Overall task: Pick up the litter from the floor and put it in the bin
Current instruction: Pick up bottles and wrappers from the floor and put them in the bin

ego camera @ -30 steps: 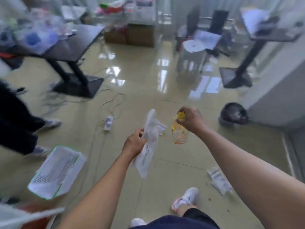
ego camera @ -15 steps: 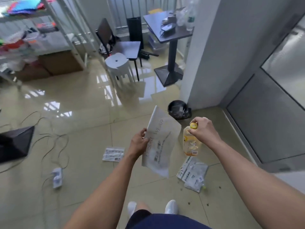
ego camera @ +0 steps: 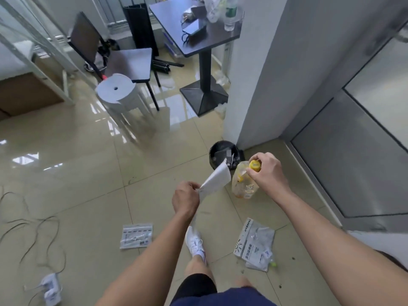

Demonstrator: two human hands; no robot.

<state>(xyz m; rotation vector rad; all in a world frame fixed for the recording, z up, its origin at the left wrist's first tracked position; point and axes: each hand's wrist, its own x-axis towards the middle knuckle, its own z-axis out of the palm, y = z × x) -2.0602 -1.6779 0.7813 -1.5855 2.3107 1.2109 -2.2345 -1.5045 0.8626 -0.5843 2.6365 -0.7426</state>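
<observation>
My left hand (ego camera: 186, 198) grips a white plastic bag (ego camera: 215, 180) by its lower edge; the bag's top corner points toward the bin. My right hand (ego camera: 266, 172) holds a clear bottle (ego camera: 244, 183) with a yellow cap by its neck, hanging above the floor. The small black bin (ego camera: 217, 151) stands against the white pillar just beyond both hands, with some scraps inside. Two flat plastic packets lie on the tiles: one (ego camera: 136, 236) to the left of my leg, one (ego camera: 256, 244) to the right.
A white pillar (ego camera: 254, 74) and grey door panels (ego camera: 353, 151) close off the right. A white round stool (ego camera: 116, 90), a dark chair (ego camera: 130, 62) and a black pedestal table (ego camera: 198, 25) stand beyond. Cables (ego camera: 33, 235) and a power strip (ego camera: 51, 288) lie at lower left.
The view has come closer to the bin. Both hands, still holding the bag and the bottle, are now nearer to it, and the bag has tilted edge-on toward the bin.
</observation>
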